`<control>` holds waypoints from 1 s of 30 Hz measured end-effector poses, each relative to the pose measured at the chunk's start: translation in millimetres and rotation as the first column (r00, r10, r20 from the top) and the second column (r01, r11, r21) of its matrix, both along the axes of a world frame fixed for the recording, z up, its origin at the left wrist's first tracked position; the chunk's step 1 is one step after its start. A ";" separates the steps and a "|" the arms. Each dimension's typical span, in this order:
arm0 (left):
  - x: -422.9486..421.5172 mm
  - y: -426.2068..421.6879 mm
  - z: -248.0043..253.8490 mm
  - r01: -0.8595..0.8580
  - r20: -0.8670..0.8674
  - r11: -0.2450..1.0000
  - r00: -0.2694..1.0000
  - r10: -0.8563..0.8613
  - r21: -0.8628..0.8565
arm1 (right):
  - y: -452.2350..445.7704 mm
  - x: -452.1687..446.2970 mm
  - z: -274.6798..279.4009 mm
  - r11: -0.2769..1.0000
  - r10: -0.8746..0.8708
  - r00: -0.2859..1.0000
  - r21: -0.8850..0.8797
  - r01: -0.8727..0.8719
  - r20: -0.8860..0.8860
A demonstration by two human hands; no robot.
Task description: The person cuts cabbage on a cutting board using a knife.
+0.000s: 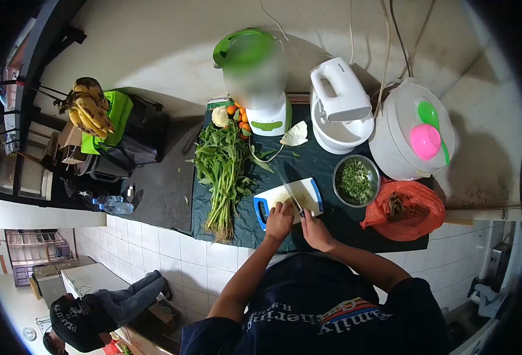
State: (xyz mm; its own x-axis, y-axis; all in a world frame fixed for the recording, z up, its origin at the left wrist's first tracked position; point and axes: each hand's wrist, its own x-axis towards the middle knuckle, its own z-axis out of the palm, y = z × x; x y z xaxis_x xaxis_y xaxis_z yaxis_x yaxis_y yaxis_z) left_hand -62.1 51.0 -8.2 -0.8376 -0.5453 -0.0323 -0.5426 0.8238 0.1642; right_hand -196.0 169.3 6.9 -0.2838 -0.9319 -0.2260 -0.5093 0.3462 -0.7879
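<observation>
A white cutting board with blue edges lies on the dark green tablecloth. My right hand is closed on the handle of a knife, whose blade lies over the board. Just left of the knife, my left hand rests on the board with its fingers bent down; what is under them is hidden. To the right stands a metal bowl of chopped greens. Leafy green stalks with roots are spread to the left of the board.
Behind are a blender, orange vegetables, cauliflower, a white mixer and a large white container. A red plastic bag lies right. Bananas hang far left. Another person stands at lower left.
</observation>
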 end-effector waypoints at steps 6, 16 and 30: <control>-4.2 -2.2 0.8 0.005 -0.022 0.999 1.000 -0.006 -0.033 | 4.4 10.2 -2.3 1.000 0.012 0.997 -0.024 -0.014 -0.073; -4.4 -4.8 -2.3 0.011 -0.024 1.000 1.000 -0.010 0.009 | 1.3 8.5 -0.2 1.000 0.007 0.999 -0.010 -0.008 -0.036; -9.0 -4.8 3.8 0.006 -0.089 1.000 0.996 -0.006 -0.005 | -6.9 3.0 0.3 0.994 0.048 0.996 0.106 -0.040 -0.078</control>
State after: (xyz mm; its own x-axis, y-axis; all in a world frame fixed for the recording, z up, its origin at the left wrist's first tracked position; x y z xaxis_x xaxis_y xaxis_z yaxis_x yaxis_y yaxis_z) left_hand -71.1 46.2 -4.3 -0.8403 -0.5402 0.0450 -0.5212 0.8279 0.2071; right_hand -193.0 162.3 7.2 -0.2644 -0.9163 -0.3008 -0.5864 0.4004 -0.7042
